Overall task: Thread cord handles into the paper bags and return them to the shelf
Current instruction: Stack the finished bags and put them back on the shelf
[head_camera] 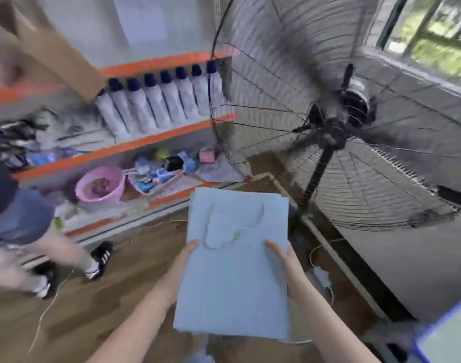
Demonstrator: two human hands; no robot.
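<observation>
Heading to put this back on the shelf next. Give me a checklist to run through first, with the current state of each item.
1. Grip: left hand and right hand each pinch a side edge of the flat light blue paper bag: ok.
2. Handle: a striped cord handle loops across the bag's upper face: ok; far side hidden: cannot tell.
3. Free spot on the orange-beamed shelf: too blurred, cannot tell.
4. Path: another person's legs stand beside the shelf on the left: not ok.
5. Floor: loose cord trails across the wooden floor: not ok.
6. Large black wire-guard fan on the right is apart from the bag: ok.
</observation>
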